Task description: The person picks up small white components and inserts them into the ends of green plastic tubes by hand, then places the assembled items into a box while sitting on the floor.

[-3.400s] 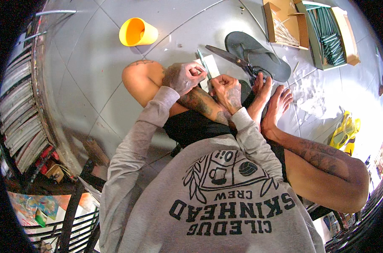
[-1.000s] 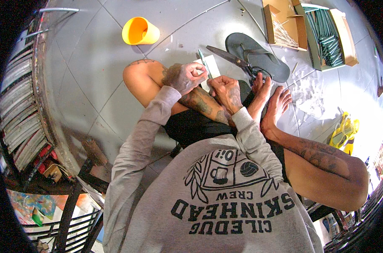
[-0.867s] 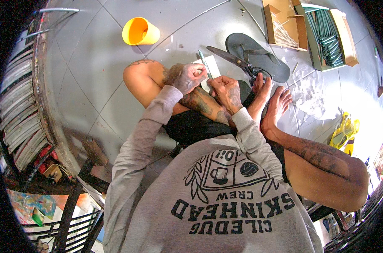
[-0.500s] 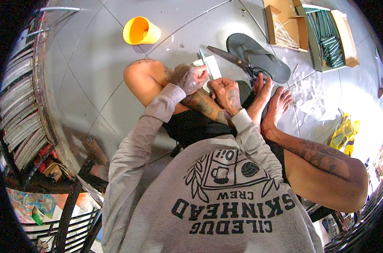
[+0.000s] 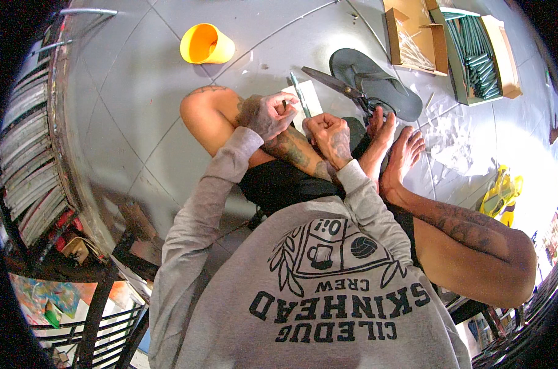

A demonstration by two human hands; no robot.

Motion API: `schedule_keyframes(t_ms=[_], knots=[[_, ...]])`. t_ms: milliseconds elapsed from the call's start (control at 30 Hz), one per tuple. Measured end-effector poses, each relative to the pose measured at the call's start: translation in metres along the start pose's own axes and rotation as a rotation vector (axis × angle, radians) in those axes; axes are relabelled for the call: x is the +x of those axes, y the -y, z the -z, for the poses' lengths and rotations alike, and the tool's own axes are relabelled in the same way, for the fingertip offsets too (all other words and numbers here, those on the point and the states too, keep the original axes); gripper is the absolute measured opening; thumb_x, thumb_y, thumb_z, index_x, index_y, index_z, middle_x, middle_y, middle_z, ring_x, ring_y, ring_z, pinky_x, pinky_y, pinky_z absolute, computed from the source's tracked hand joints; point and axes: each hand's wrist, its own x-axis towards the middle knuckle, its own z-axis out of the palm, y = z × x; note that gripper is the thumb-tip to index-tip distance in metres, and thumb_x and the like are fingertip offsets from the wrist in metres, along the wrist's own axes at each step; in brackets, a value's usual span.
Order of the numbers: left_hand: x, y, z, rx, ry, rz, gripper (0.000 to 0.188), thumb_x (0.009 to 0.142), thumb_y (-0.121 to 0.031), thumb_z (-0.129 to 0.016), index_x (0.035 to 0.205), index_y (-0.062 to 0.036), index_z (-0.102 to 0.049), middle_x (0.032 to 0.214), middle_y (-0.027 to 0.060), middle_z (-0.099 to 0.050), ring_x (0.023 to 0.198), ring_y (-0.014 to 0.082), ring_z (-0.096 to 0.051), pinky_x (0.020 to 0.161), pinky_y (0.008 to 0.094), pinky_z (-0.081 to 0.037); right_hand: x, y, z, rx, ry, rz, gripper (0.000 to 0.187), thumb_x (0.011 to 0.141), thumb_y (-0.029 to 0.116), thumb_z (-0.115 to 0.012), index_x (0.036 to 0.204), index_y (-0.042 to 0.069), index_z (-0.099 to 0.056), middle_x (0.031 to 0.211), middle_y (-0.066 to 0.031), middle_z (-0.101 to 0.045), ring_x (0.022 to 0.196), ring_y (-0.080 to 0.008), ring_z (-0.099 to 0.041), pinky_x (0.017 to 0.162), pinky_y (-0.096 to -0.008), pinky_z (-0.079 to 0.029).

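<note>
My right hand is closed around the lower end of a slim green pen, which points away from me. Beneath the pen is a small white card-like piece, partly covered. Just left of the pen, my left hand has its fingers curled in toward the thumb, apart from the pen. A small dark spot shows at those fingers, too small to identify. Beyond my right hand, black-handled scissors lie with their blades against a dark flip-flop.
A yellow cup lies on its side on the grey tiles. At the far right, one cardboard box contains thin pale sticks; another box contains many green pens. Clear plastic scraps and a yellow bag lie at right.
My left hand has drawn back slightly to the left, away from the pen, and its fingers have shifted. The right hand keeps its hold in nearly the same place.
</note>
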Motion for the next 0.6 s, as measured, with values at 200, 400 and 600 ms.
schedule_keyframes(t_ms=[200, 400, 600], knots=[[0.006, 0.002, -0.002, -0.007, -0.109, -0.037, 0.009, 0.087, -0.006, -0.068, 0.096, -0.0041, -0.068, 0.069, -0.0038, -0.061, 0.057, 0.0028, -0.049, 0.051, 0.0216, -0.040, -0.002, -0.001, 0.001, -0.104, -0.060, 0.057, 0.031, 0.082, 0.029, -0.073, 0.081, -0.002, -0.074, 0.062, -0.0060, -0.067, 0.055, -0.0110, -0.062, 0.057, -0.0272, -0.050], [0.003, 0.000, 0.004, 0.009, -0.161, 0.080, 0.034, 0.095, -0.038, -0.067, 0.096, -0.0046, -0.073, 0.090, 0.0051, -0.075, 0.081, 0.0107, -0.067, 0.074, 0.0285, -0.054, -0.003, 0.001, 0.003, -0.114, -0.046, 0.016, 0.030, 0.082, 0.028, -0.073, 0.079, -0.002, -0.074, 0.061, -0.0063, -0.067, 0.055, -0.0105, -0.062, 0.056, -0.0272, -0.050], [0.006, -0.011, 0.005, 0.245, -0.192, 0.112, 0.026, 0.095, -0.030, -0.067, 0.097, -0.0049, -0.073, 0.092, 0.0061, -0.076, 0.083, 0.0124, -0.070, 0.075, 0.0293, -0.055, -0.003, -0.009, 0.005, -0.127, -0.052, 0.072, 0.028, 0.083, 0.026, -0.074, 0.077, -0.002, -0.073, 0.061, -0.0049, -0.066, 0.052, -0.0097, -0.060, 0.052, -0.0257, -0.049]])
